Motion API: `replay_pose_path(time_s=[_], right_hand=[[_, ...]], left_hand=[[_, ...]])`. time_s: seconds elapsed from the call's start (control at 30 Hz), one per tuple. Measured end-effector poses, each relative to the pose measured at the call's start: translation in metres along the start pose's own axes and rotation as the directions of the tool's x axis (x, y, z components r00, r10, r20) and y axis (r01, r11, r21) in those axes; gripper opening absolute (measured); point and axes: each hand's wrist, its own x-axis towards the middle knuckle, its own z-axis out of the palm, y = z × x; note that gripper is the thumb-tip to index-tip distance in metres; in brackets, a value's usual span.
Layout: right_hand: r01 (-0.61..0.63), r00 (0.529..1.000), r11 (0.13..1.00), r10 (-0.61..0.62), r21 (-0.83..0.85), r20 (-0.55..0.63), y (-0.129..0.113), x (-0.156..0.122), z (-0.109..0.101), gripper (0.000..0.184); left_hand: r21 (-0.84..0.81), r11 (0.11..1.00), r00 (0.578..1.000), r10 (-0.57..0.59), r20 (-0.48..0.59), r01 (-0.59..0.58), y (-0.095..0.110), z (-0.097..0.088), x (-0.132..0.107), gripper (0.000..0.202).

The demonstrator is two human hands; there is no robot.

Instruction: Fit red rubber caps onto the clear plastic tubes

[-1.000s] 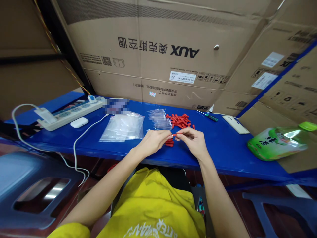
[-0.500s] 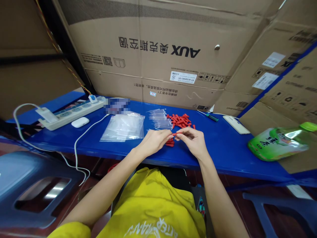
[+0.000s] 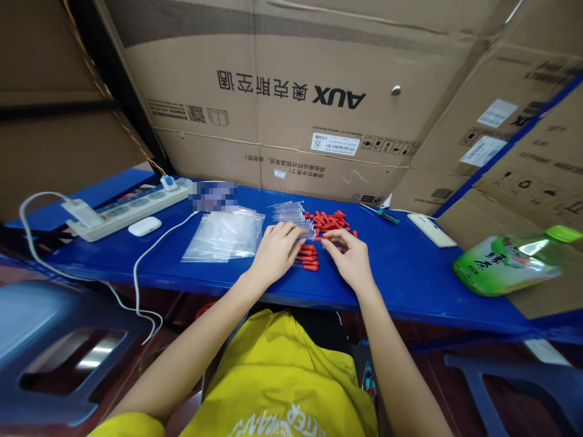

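My right hand [image 3: 350, 255] pinches a small red handle-shaped piece [image 3: 321, 238] between thumb and forefinger. Close on its left, my left hand [image 3: 279, 250] is closed with fingers bent; what lies between its fingertips is hidden. Below the fingertips several red-ended pieces [image 3: 310, 258] lie in a row, thin shafts pointing left, partly under my left hand. Just beyond the hands is a bundle of thin, shiny rods [image 3: 290, 212]. Beside it, to the right, lies a loose pile of red handle-shaped pieces [image 3: 330, 220].
Clear plastic bags [image 3: 223, 237] lie left on the blue table [image 3: 401, 273]. Farther left are a white case [image 3: 144, 226] and a power strip [image 3: 132, 209] with cables. A screwdriver [image 3: 387, 216], a white phone-like slab [image 3: 430, 229] and a green-labelled bottle [image 3: 510, 264] lie right. Cardboard [image 3: 273, 121] stands behind.
The red piece, held up between both hands before, is now lower, close to the table. My left hand has turned flatter, and the row of red-ended pieces shows more.
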Motion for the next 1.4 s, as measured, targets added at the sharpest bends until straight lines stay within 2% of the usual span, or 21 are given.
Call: replay_pose_path(time_s=[0.13, 0.27, 0.47, 0.6, 0.77, 1.0, 1.13, 1.27, 1.4], right_hand=[[-0.003, 1.000, 0.990, 0.007, -0.139, 0.028, -0.001, -0.001, 0.008, 0.015], [-0.024, 0.998, 0.970, 0.039, -0.242, 0.054, -0.002, -0.005, 0.017, 0.012], [0.043, 0.992, 0.931, 0.003, -0.362, 0.127, 0.004, -0.006, 0.020, 0.026], [0.046, 0.995, 0.911, -0.005, -0.409, 0.099, 0.011, -0.006, 0.020, 0.030], [0.107, 0.990, 0.822, -0.038, -0.559, 0.133, 0.015, -0.004, 0.018, 0.016], [0.095, 0.993, 0.808, -0.038, -0.582, 0.109, 0.015, -0.004, 0.019, 0.013], [0.008, 1.000, 0.858, -0.006, -0.513, 0.006, 0.018, -0.002, 0.013, 0.016], [-0.113, 0.987, 0.951, 0.073, -0.287, -0.145, 0.018, 0.002, 0.001, 0.017], [-0.094, 0.954, 0.993, 0.069, -0.072, -0.291, 0.013, 0.004, -0.004, 0.026]], left_hand=[[-0.036, 0.998, 0.998, -0.056, 0.016, 0.056, -0.004, 0.004, 0.000, 0.025], [-0.054, 0.997, 0.996, -0.056, 0.069, 0.060, -0.006, 0.008, -0.001, 0.025], [-0.042, 0.997, 0.992, -0.067, 0.111, 0.072, -0.005, 0.009, -0.002, 0.025], [-0.061, 0.995, 0.991, -0.071, 0.111, 0.078, -0.004, 0.008, -0.002, 0.024], [-0.108, 0.993, 0.994, -0.042, 0.098, 0.052, -0.004, 0.009, -0.004, 0.025], [-0.126, 0.991, 0.994, -0.021, 0.105, 0.034, -0.005, 0.010, -0.005, 0.028], [-0.106, 0.993, 0.993, -0.042, 0.108, 0.053, -0.004, 0.009, -0.004, 0.029], [-0.073, 0.995, 0.993, -0.052, 0.110, 0.061, -0.004, 0.008, -0.004, 0.031], [-0.053, 0.996, 0.992, -0.066, 0.105, 0.072, -0.004, 0.008, -0.004, 0.031]])
